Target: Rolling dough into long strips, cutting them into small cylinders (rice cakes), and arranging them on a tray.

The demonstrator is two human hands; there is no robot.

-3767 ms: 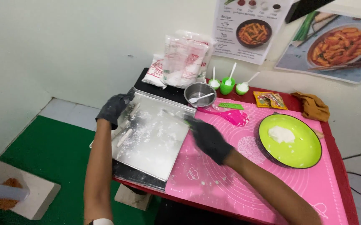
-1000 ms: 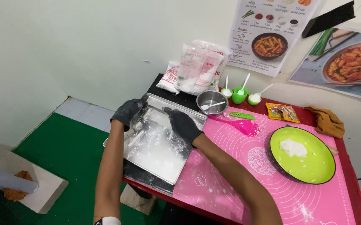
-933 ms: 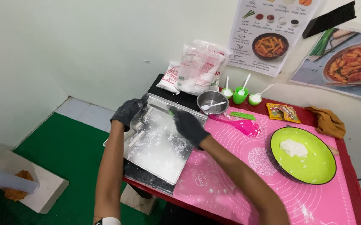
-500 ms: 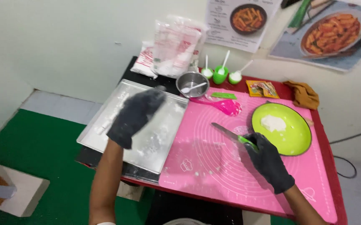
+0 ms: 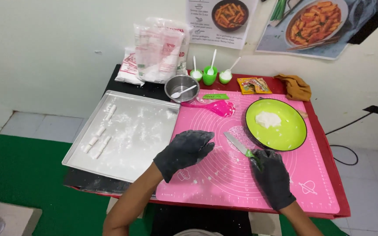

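Observation:
Both hands wear black gloves dusted with flour. My left hand (image 5: 185, 151) hovers palm down over the left part of the pink silicone mat (image 5: 224, 183), holding nothing. My right hand (image 5: 272, 177) grips a small knife (image 5: 238, 144) with a green handle, blade pointing up and left over the mat. A floured metal tray (image 5: 127, 144) lies left of the mat with several short white dough pieces (image 5: 98, 139) along its left side. A green plate (image 5: 285, 131) holds a white dough lump (image 5: 268, 119) just beyond the knife.
At the back stand a steel bowl with a white spoon (image 5: 181, 87), three small green cups with spoons (image 5: 210, 75), a pink spatula (image 5: 213, 106), flour bags (image 5: 156, 54), a seasoning packet (image 5: 253, 85) and a brown cloth (image 5: 297, 86). Green floor lies left.
My hands left the tray. The left hand moved right from over the tray to the mat. The right hand now holds the knife near the plate. The view swung right.

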